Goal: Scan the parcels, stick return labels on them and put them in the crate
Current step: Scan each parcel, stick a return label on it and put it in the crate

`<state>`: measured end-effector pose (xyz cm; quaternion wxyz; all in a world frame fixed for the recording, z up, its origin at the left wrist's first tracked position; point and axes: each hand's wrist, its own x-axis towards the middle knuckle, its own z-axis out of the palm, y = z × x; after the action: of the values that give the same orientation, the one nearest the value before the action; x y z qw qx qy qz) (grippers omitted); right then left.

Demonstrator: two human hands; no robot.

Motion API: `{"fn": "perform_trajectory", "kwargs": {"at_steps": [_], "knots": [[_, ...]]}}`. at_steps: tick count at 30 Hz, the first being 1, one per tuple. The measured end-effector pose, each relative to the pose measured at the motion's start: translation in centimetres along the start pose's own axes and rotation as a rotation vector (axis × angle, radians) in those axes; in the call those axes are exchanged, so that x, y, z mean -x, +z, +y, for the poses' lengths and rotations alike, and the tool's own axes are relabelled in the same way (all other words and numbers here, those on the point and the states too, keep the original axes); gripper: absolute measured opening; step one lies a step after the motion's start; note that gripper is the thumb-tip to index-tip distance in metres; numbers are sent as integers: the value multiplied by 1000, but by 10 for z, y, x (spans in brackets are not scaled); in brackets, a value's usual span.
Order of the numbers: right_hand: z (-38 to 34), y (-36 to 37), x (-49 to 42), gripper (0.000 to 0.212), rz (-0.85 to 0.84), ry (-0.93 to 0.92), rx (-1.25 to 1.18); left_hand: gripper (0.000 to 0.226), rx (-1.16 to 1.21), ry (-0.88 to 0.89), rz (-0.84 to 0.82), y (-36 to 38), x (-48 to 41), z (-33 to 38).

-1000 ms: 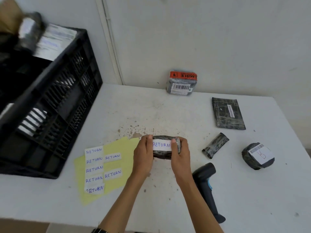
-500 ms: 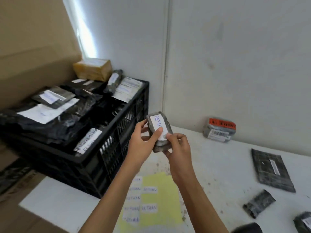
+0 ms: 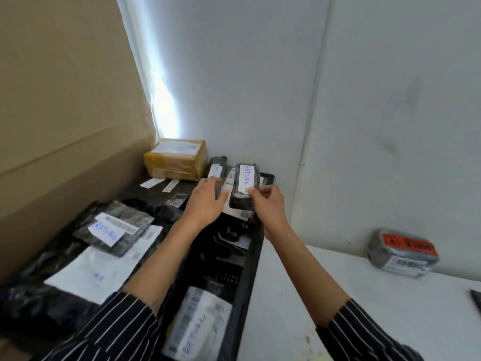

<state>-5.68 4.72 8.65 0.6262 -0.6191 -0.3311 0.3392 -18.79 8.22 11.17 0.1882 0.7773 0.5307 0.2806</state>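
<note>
My right hand (image 3: 270, 207) pinches the near end of the labelled parcel (image 3: 246, 186), held above the crate (image 3: 256, 259). Just left of that grip my left hand (image 3: 205, 201) lies loose, holding nothing.

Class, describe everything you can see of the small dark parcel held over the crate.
The small parcel is a rounded oblong block wrapped in dark, crinkled plastic film. A white label handwritten RETURN in blue runs along its upper face. It is in the air, over the far corner of the black crate. The right hand pinches its near end; the left hand is beside it, contact unclear.
</note>
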Motion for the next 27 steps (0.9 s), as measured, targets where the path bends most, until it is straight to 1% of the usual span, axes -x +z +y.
{"fn": "perform_trajectory", "kwargs": {"at_steps": [3,5,7,11,14,17,22,24,27], "knots": [[0,32,-38,16,48,28,70,51,-150,53,-123,0,-31,-20],[3,48,-55,17,58,46,107,55,-181,74,-205,3,-44,-30],[8,59,-66,21,60,16,178,58,-200,83,-262,7,-52,-37],[20,69,-77,17,118,-96,378,60,-221,111,-272,13,-58,-47],[23,65,-76,26,100,-114,438,58,-193,126,-241,14,-57,-47],[17,52,-66,32,49,-179,448,52,-125,150,-181,12,-54,-37],[7,5,-42,23,64,-292,445,39,28,230,-91,17,-44,7],[6,-26,-26,19,70,-315,447,31,90,274,-100,27,-36,30],[12,-82,2,13,94,-306,469,21,189,313,-177,52,-18,67]]}}
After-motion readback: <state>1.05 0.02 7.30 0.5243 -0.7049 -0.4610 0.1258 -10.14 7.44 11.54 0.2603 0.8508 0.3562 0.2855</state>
